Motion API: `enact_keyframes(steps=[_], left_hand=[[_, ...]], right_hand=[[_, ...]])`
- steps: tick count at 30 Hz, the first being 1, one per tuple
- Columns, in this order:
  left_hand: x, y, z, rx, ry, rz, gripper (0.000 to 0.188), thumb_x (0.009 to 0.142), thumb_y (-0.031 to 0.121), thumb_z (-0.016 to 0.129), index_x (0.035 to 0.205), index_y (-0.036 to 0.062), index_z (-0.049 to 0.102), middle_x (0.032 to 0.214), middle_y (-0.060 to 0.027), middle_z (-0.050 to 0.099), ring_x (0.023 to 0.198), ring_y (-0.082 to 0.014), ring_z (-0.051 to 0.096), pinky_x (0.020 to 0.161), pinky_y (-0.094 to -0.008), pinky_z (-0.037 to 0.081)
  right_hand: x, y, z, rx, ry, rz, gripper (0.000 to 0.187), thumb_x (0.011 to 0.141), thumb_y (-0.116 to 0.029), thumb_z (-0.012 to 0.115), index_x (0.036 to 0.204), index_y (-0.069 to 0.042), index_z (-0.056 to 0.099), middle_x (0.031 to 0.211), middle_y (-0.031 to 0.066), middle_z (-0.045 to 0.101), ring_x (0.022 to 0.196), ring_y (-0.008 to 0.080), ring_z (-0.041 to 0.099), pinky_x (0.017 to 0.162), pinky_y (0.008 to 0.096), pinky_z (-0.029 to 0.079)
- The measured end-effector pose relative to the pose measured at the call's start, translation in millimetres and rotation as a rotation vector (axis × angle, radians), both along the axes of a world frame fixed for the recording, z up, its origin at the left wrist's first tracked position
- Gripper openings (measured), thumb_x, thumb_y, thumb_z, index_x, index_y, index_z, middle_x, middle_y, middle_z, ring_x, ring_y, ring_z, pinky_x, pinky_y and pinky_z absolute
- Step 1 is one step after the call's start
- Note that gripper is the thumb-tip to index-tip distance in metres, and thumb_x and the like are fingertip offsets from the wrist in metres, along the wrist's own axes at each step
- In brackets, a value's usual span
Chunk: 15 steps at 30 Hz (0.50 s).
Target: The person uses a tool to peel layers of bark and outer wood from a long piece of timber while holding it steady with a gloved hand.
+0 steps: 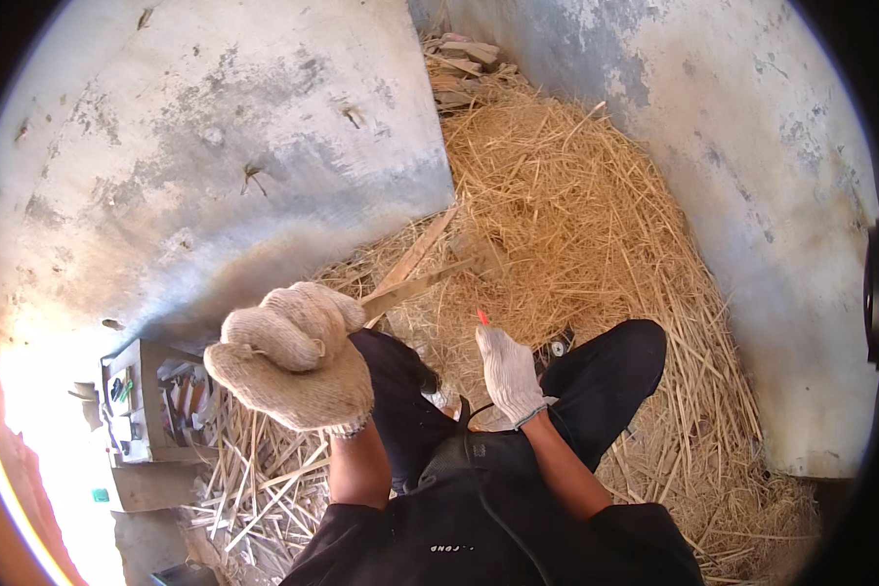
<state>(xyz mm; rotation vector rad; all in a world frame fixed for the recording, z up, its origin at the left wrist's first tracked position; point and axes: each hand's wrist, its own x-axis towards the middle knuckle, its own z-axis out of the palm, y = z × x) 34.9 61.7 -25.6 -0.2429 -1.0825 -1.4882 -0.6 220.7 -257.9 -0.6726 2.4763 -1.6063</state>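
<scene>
Gloves (273, 400) cover both hands: the left hand (293, 347) is a fist beside a wooden strip (420, 285), its contents unclear; the right hand (510, 371) curls around a red-tipped thing (482, 317) above straw (586, 205). That looks light, stiff, best held behind its tip.

Cream gloves (513, 379); red object (482, 317); golden straw (586, 205); grey-blotched walls (215, 117)

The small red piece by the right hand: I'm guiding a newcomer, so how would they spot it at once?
Start at the broad heap of dry golden straw. Below its middle, between the black-trousered knees, is the right hand in a cream knitted glove. The slim red piece pokes out past it, vivid against tan straw.
</scene>
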Motion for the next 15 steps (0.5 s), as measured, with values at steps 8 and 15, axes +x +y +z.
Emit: enact_keyframes(steps=[8, 15], left_hand=[[-3.5, 7.2, 1.7, -0.112, -0.062, -0.072, 0.061, 0.109, 0.051, 0.022, 0.062, 0.0156, 0.040, 0.050, -0.0016, 0.037, 0.044, -0.0164, 0.035, 0.042, -0.0341, 0.039], [-4.9, 2.5, 2.0, -0.243, -0.081, -0.131, 0.057, 0.109, 0.045, 0.022, 0.065, 0.0153, 0.041, 0.052, -0.0025, 0.038, 0.046, -0.0172, 0.035, 0.043, -0.0339, 0.039]], right_hand=[[-30.6, -60.0, 107.0, 0.114, -0.218, 0.169, 0.048, 0.104, -0.044, 0.051, 0.098, 0.001, 0.065, 0.065, 0.0163, 0.059, 0.058, 0.0280, 0.052, 0.060, 0.0400, 0.045], [-32.8, -55.0, 2.9, 0.285, 0.035, 0.035, 0.052, 0.107, -0.041, 0.035, 0.101, 0.002, 0.064, 0.084, 0.0298, 0.066, 0.079, 0.0473, 0.064, 0.066, 0.0558, 0.048]])
